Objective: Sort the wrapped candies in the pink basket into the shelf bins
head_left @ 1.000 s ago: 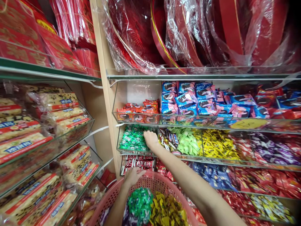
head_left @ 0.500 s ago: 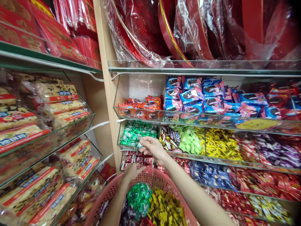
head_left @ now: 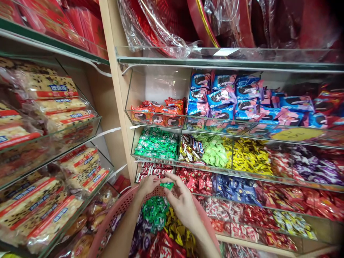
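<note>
Over the far side of a pink perforated basket (head_left: 120, 205), my two hands come together around a green-wrapped candy (head_left: 168, 185). My right hand (head_left: 182, 200) is curled, its thumb and fingers closed about the candy. From the other side, my left hand (head_left: 147, 185) has its fingertips drawn together at the candy's left edge; the lower fingers are hidden. Below lie green candies (head_left: 156, 211), yellow-wrapped candies (head_left: 185, 233), red packets (head_left: 168, 247) and purple-wrapped candies (head_left: 137, 236). A shelf bin of green candies (head_left: 156, 143) is beyond my hands.
Clear-fronted shelves ahead hold blue cookie packs (head_left: 221, 96), orange packs (head_left: 157, 111) and yellow candies (head_left: 251, 156). Packaged pastries (head_left: 56, 86) fill the left shelves. A wooden post (head_left: 118, 104) divides the two sides. Red trays in plastic (head_left: 163, 25) stand above.
My right hand has drawn back from the green candy bin to above the basket with a green-wrapped candy. My left hand has risen slightly to meet it. The view has tilted down; red packets now show.
</note>
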Demonstrator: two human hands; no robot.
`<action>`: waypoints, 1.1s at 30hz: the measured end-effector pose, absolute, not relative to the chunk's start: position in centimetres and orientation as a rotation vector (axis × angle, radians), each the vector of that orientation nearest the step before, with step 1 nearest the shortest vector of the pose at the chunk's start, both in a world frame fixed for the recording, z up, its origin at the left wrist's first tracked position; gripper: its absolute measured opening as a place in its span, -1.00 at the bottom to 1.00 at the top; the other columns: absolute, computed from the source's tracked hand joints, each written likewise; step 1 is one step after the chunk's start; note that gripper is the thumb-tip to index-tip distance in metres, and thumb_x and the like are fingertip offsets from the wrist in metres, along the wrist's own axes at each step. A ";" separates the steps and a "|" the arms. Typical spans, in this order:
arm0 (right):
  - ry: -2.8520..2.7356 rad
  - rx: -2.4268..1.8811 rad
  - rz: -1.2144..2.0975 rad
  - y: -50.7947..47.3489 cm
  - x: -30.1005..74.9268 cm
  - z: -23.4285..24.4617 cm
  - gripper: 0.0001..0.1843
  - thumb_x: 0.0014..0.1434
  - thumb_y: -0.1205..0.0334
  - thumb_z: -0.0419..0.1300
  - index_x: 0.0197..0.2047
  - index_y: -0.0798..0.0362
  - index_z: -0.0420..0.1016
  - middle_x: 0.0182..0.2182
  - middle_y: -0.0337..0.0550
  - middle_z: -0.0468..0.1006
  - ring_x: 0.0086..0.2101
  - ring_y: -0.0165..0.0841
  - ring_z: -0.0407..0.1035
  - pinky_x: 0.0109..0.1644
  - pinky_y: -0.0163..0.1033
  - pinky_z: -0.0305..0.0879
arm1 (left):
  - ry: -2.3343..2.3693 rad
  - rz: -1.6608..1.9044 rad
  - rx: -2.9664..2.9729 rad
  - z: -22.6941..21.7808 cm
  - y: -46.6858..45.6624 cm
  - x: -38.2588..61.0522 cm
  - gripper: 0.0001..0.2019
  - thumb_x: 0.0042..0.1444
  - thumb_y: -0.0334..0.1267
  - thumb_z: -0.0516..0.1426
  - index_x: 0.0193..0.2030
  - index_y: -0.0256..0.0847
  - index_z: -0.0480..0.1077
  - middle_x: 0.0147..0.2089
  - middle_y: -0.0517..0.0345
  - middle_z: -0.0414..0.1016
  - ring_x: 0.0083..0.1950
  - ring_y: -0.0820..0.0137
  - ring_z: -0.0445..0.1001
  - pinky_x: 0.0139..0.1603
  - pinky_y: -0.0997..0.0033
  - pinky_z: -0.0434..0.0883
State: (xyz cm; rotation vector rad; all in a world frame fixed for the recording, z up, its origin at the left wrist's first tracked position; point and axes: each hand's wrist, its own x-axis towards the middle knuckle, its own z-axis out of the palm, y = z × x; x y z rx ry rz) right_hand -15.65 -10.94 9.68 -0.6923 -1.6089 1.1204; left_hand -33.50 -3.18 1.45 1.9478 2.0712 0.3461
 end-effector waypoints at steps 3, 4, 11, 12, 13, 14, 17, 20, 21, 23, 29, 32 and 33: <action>-1.609 -0.685 1.142 -11.3 -15.4 9.2 -0.61 0.16 0.21 0.11 0.08 -0.05 0.27 -0.06 -0.11 0.45 -0.06 -0.33 0.33 -0.01 -0.22 0.28 | 2.086 0.357 1.904 1.6 -3.2 -33.4 -0.64 0.10 0.05 -0.05 -0.23 -0.09 0.45 -0.19 0.17 0.55 -0.15 0.34 0.46 -0.32 0.52 0.22; -1.603 -0.690 1.149 -11.4 -15.3 9.1 -0.61 0.15 0.20 0.12 0.07 -0.05 0.28 -0.06 -0.11 0.45 -0.06 -0.32 0.34 -0.01 -0.21 0.29 | 2.085 0.368 1.898 1.5 -3.2 -33.4 -0.63 0.10 0.07 -0.06 -0.26 -0.09 0.45 -0.20 0.17 0.55 -0.17 0.34 0.46 -0.33 0.52 0.21; -1.664 -0.731 1.086 -11.3 -14.7 8.1 -0.56 0.20 0.21 0.04 0.16 -0.06 0.19 0.01 -0.13 0.39 0.04 -0.32 0.25 0.19 -0.09 0.08 | 2.126 0.367 1.931 0.2 -2.5 -33.7 -0.59 0.09 0.11 -0.07 -0.35 -0.12 0.44 -0.28 0.12 0.54 -0.23 0.34 0.46 -0.36 0.51 0.19; -1.682 -0.744 1.088 -11.3 -14.6 8.0 -0.55 0.20 0.22 0.03 0.17 -0.07 0.17 0.03 -0.14 0.38 0.06 -0.33 0.23 0.20 -0.10 0.06 | 2.134 0.367 1.933 0.2 -2.5 -33.8 -0.58 0.08 0.12 -0.08 -0.36 -0.13 0.44 -0.29 0.12 0.54 -0.24 0.34 0.46 -0.37 0.51 0.19; -1.695 -0.760 1.093 -11.3 -14.5 7.8 -0.54 0.20 0.22 0.03 0.18 -0.08 0.16 0.03 -0.15 0.38 0.06 -0.33 0.22 0.20 -0.10 0.06 | 2.138 0.367 1.934 0.1 -2.5 -33.8 -0.57 0.08 0.14 -0.08 -0.37 -0.13 0.43 -0.30 0.13 0.54 -0.25 0.34 0.46 -0.38 0.51 0.18; -1.705 -0.776 1.100 -11.3 -14.5 7.7 -0.53 0.20 0.22 0.03 0.19 -0.10 0.15 0.03 -0.16 0.38 0.06 -0.33 0.22 0.20 -0.10 0.06 | 2.139 0.368 1.932 0.2 -2.5 -33.8 -0.56 0.07 0.16 -0.08 -0.37 -0.13 0.43 -0.30 0.13 0.54 -0.26 0.34 0.46 -0.38 0.51 0.18; -1.716 -0.804 1.117 -11.4 -14.4 7.3 -0.47 0.20 0.23 0.03 0.23 -0.13 0.08 0.03 -0.18 0.38 0.05 -0.33 0.23 0.18 -0.11 0.10 | 2.127 0.389 1.922 0.4 -2.6 -33.6 -0.51 0.04 0.22 -0.09 -0.37 -0.13 0.44 -0.31 0.13 0.54 -0.26 0.34 0.46 -0.38 0.50 0.18; -1.717 -0.800 1.117 -11.4 -14.5 7.0 -0.41 0.20 0.23 0.03 0.28 -0.14 -0.02 0.04 -0.18 0.38 0.04 -0.33 0.24 0.16 -0.13 0.13 | 2.114 0.400 1.910 0.8 -2.7 -33.5 -0.47 0.02 0.25 -0.10 -0.39 -0.14 0.44 -0.34 0.12 0.53 -0.27 0.34 0.45 -0.37 0.49 0.18; -1.716 -0.793 1.114 -11.5 -14.5 7.0 -0.39 0.20 0.24 0.03 0.29 -0.14 -0.05 0.04 -0.18 0.37 0.05 -0.34 0.24 0.16 -0.13 0.13 | 2.112 0.395 1.905 0.9 -2.7 -33.5 -0.47 0.02 0.26 -0.10 -0.40 -0.15 0.44 -0.34 0.12 0.53 -0.28 0.34 0.45 -0.38 0.49 0.18; -1.722 -0.776 1.105 -11.6 -14.5 7.0 -0.36 0.21 0.25 0.03 0.31 -0.16 -0.11 0.06 -0.19 0.36 0.05 -0.35 0.23 0.17 -0.13 0.12 | 2.105 0.384 1.904 1.1 -2.8 -33.4 -0.47 0.02 0.25 -0.09 -0.40 -0.15 0.43 -0.35 0.12 0.53 -0.28 0.34 0.45 -0.39 0.50 0.16; -1.792 -0.725 1.085 -12.0 -14.5 7.3 -0.31 0.21 0.27 0.02 0.32 -0.15 -0.22 0.10 -0.17 0.32 0.09 -0.36 0.20 0.23 -0.13 0.02 | 2.081 0.340 1.970 1.1 -3.0 -33.6 -0.53 0.07 0.18 -0.09 -0.39 -0.16 0.41 -0.33 0.14 0.53 -0.28 0.38 0.44 -0.41 0.52 0.13; -1.786 -0.720 1.086 -12.1 -14.6 7.3 -0.28 0.20 0.28 0.04 0.33 -0.14 -0.25 0.12 -0.16 0.30 0.10 -0.35 0.19 0.21 -0.15 0.06 | 2.093 0.318 1.970 1.1 -2.9 -33.6 -0.57 0.07 0.15 -0.07 -0.36 -0.14 0.41 -0.32 0.15 0.53 -0.27 0.38 0.44 -0.40 0.53 0.13; -1.781 -0.722 1.081 -12.2 -14.6 7.3 -0.27 0.20 0.28 0.04 0.33 -0.14 -0.25 0.12 -0.15 0.30 0.09 -0.35 0.20 0.20 -0.15 0.08 | 2.099 0.314 1.967 1.0 -2.9 -33.6 -0.56 0.06 0.16 -0.07 -0.35 -0.14 0.41 -0.31 0.14 0.53 -0.27 0.38 0.44 -0.39 0.52 0.13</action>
